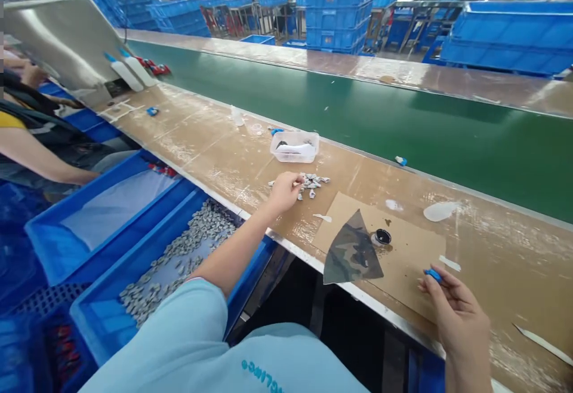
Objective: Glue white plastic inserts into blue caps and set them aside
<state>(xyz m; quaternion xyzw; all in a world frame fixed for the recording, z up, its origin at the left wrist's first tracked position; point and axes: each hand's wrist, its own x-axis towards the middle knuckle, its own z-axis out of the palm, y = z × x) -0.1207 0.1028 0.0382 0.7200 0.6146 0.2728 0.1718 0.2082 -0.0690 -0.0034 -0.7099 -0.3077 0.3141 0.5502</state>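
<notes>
Right hand (457, 315) pinched a small blue plastic part (433, 275) above a cardboard sheet (405, 243). Left hand (284, 193) was curled narrow at a pile of small grey parts (314, 185) on the workbench (215, 154); cannot tell if it held any. More grey parts filled a blue tote (134, 254) beside the bench.

Glossy scuffed bench top (215, 154), matt cardboard sheet (412, 249), smooth green rubber belt (358, 100), clear plastic tub (290, 135)

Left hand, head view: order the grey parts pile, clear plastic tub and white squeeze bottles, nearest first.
Left hand:
1. Grey parts pile, at its fingertips.
2. Clear plastic tub, just beyond.
3. White squeeze bottles, far along the bench.
</notes>
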